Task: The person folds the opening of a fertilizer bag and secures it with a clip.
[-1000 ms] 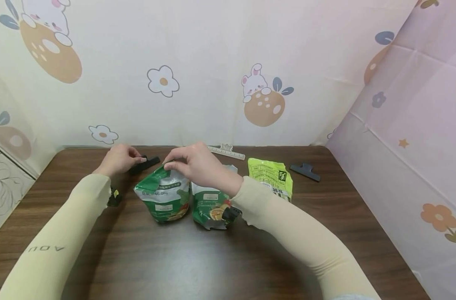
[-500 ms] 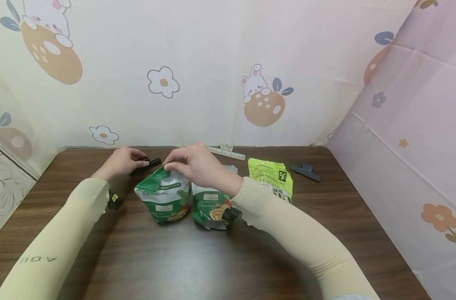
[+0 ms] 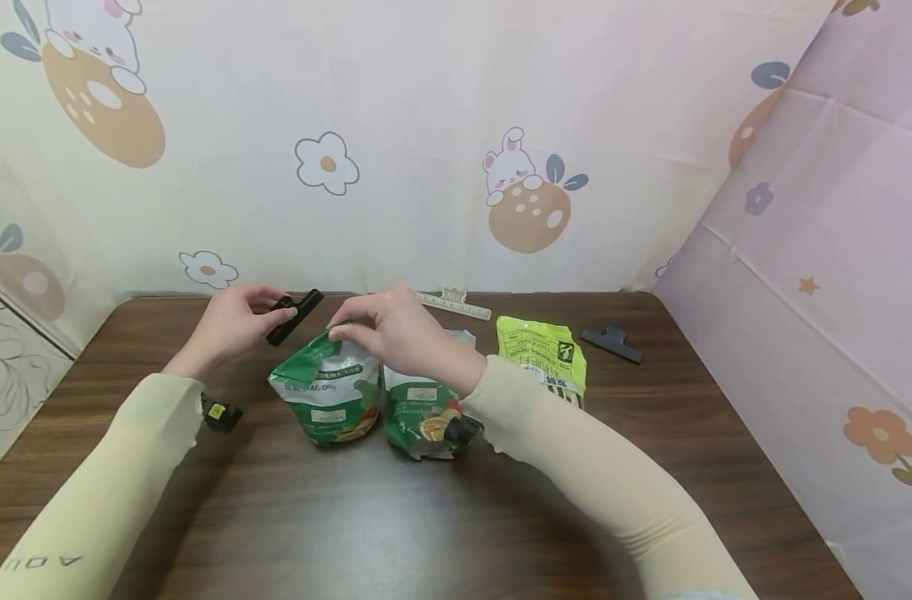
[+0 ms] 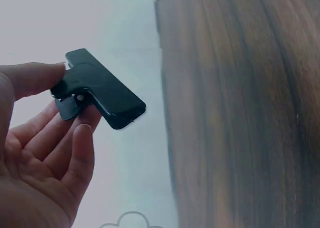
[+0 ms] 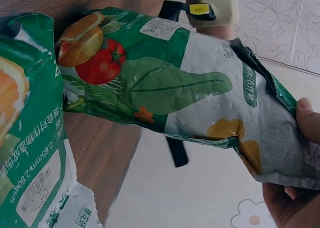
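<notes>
I pinch blk clip [image 4: 102, 91] w/ L hand [image 3: 233, 323], far left over counter [image 3: 336, 525]; R hand [image 3: 398, 332] grips top of grn/wht bag [image 3: 330, 396].

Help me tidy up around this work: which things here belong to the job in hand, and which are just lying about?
In use:
Black clip, held in the left hand
Green bag, its top pinched by the right hand

Lying about, though perhaps wanted later:
Second green bag
Yellow-green bag
Pale clip
Dark grey clip
</notes>
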Motion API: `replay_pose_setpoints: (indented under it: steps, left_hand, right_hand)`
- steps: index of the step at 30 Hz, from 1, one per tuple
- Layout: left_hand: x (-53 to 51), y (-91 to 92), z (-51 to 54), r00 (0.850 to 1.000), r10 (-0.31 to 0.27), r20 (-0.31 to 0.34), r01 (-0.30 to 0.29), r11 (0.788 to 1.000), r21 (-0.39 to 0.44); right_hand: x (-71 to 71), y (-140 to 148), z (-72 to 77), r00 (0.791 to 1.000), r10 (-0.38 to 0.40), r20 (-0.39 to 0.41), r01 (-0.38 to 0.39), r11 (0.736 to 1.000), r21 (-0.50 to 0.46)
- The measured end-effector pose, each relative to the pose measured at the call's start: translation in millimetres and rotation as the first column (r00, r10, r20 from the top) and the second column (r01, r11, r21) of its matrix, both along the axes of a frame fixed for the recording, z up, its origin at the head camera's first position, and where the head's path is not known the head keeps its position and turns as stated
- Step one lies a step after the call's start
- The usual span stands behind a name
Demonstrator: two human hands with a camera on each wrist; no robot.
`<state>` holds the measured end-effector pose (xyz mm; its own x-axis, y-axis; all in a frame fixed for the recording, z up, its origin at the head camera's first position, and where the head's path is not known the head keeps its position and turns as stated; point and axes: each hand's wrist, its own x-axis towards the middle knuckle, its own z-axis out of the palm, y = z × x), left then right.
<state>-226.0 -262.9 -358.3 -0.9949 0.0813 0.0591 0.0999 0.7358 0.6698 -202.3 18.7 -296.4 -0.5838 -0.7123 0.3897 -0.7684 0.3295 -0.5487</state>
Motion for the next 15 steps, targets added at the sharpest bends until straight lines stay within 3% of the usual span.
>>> replay_pose_setpoints:
  steps: [6,15]
  left_hand:
    - [13.5,4.3,10.4,0.999,0.017,-0.048,-0.014,0.997,0.07]
    - [39.8,8.1,30.0,0.997,0.022,-0.069,-0.016,0.996,0.089]
  right_hand:
    - [-0.6,1.4,-0.5,1.0,-0.009,-0.006,0.009,1.0,0.008]
    - [0.2,0.8,-2.2,1.0,0.002,0.006,-0.002,1.0,-0.019]
